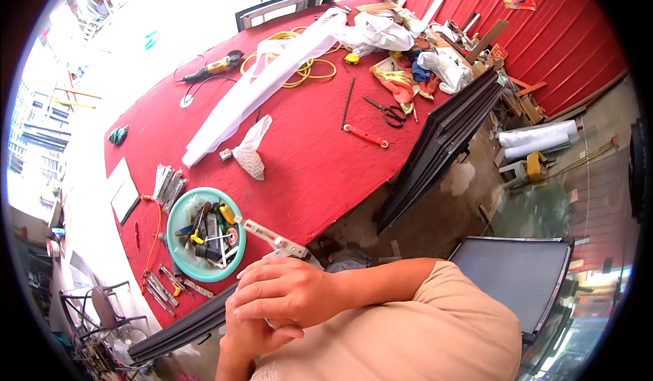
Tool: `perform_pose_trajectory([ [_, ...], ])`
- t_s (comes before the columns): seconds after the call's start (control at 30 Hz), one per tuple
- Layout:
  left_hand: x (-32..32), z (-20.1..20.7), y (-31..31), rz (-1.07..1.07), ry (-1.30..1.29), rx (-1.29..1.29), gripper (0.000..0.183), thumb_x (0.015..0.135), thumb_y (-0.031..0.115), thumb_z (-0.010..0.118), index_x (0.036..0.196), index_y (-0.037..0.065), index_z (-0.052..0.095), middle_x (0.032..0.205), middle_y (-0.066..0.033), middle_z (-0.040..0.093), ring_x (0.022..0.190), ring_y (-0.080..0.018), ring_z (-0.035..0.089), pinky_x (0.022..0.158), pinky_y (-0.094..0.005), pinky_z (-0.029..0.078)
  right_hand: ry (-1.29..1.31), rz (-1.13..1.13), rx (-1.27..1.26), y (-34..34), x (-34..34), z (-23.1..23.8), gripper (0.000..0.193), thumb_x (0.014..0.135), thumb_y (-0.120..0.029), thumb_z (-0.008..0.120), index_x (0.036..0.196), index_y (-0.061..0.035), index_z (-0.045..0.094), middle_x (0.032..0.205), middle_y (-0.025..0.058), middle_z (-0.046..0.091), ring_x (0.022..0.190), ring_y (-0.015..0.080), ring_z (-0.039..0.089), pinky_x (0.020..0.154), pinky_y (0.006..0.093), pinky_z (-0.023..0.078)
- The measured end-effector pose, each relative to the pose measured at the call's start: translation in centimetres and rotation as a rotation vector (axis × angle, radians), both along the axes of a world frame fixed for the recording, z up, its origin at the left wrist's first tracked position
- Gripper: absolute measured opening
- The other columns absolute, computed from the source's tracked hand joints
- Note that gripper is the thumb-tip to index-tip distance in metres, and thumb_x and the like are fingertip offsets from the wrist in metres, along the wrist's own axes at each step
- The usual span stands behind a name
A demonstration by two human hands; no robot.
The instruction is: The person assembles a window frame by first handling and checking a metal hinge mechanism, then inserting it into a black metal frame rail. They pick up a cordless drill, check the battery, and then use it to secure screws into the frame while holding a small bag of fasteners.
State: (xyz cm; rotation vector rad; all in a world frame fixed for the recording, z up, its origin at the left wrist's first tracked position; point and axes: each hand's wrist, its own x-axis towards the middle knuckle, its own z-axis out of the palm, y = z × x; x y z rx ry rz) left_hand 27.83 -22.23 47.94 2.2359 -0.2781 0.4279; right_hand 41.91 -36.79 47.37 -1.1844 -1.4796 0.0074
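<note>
Looks early tbh: one metal strip (271, 235) by the right hand (289, 291) and left hand (246, 337) (can't tell either grip), more strips (160, 290) at the tub's (204, 275) 7 o'clock.

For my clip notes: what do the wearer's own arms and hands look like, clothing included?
The right hand and left hand are bare, with no glove or watch visible. The right sleeve is short and beige; the left one is out of view.
</note>
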Motion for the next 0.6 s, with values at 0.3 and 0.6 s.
perform_pose_trajectory([
  [0.3, 4.0, 1.2, -5.6, -0.012, 0.084, -0.014, 0.088, 0.073, 0.066, 0.100, 0.136, 0.010, 0.074, 0.120, -0.0138, 0.079, 0.108, -0.0402, 0.077, 0.089, -0.0515, 0.062, 0.022, 0.049, 0.040, -5.4, 4.7, 0.4, 0.041, 0.084, -0.009, 0.080, 0.125, -0.0060, 0.078, 0.132, 0.0080, 0.079, 0.114, 0.0307, 0.076, 0.111, 0.0537, 0.059],
  [0.6, 3.1, 1.1, -6.2, -0.188, 0.132, -0.029, 0.085, 0.085, 0.073, 0.090, 0.132, 0.004, 0.074, 0.126, -0.0188, 0.074, 0.121, -0.0435, 0.072, 0.098, -0.0524, 0.058, -0.066, -0.097, 0.057, -8.3, 2.7, 1.1, 0.039, 0.086, -0.013, 0.080, 0.124, -0.0072, 0.078, 0.129, 0.0077, 0.080, 0.112, 0.0296, 0.076, 0.110, 0.0522, 0.059],
])
